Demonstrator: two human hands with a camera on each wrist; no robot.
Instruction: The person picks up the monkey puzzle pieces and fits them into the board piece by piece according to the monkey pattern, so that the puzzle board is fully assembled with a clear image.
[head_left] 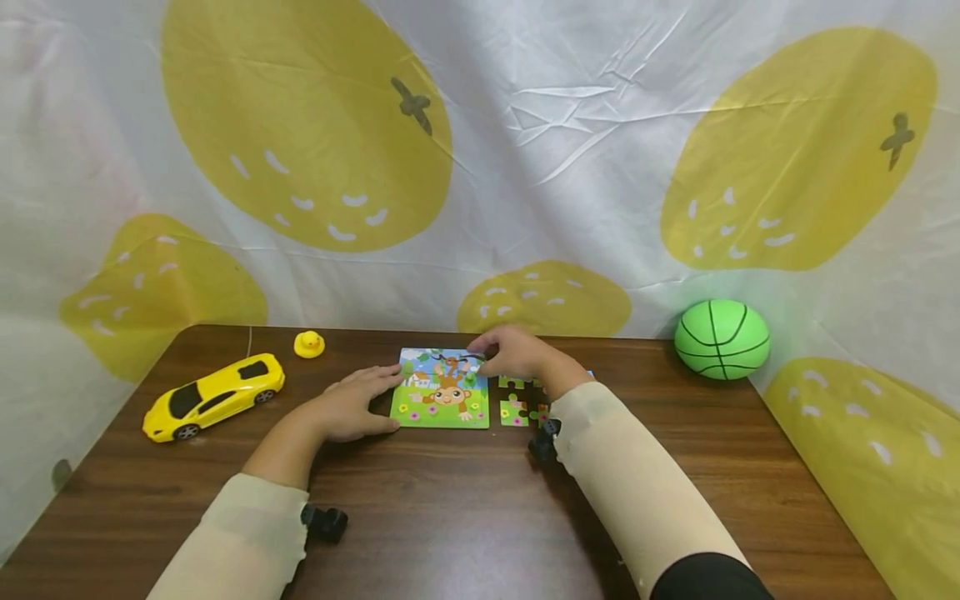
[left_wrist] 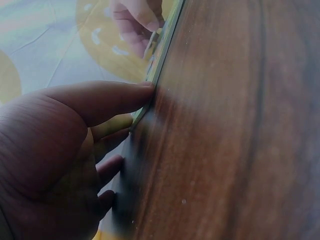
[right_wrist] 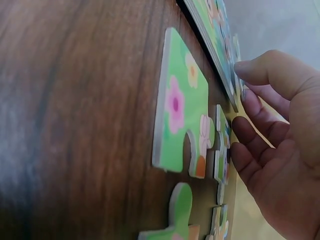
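A square jigsaw board [head_left: 442, 408] with a monkey picture lies flat on the table. My left hand [head_left: 348, 407] is at its left side, thumb at the near left corner and fingertips along the left edge. Over the board's far right corner, my right hand [head_left: 513, 360] pinches a thin puzzle piece [right_wrist: 240, 90] between thumb and fingers. Its picture is hard to make out. To the right of the board lie several loose puzzle pieces [head_left: 514, 412], some covered by the right forearm. In the right wrist view, a green corner piece [right_wrist: 175, 135] shows pink and yellow flowers.
A yellow toy car [head_left: 217, 398] and a small rubber duck [head_left: 308, 344] sit on the left of the wooden table [head_left: 450, 517]. A green ball [head_left: 722, 339] stands at the back right. Cloth with lemon prints [head_left: 555, 208] hangs behind the table and along its sides.
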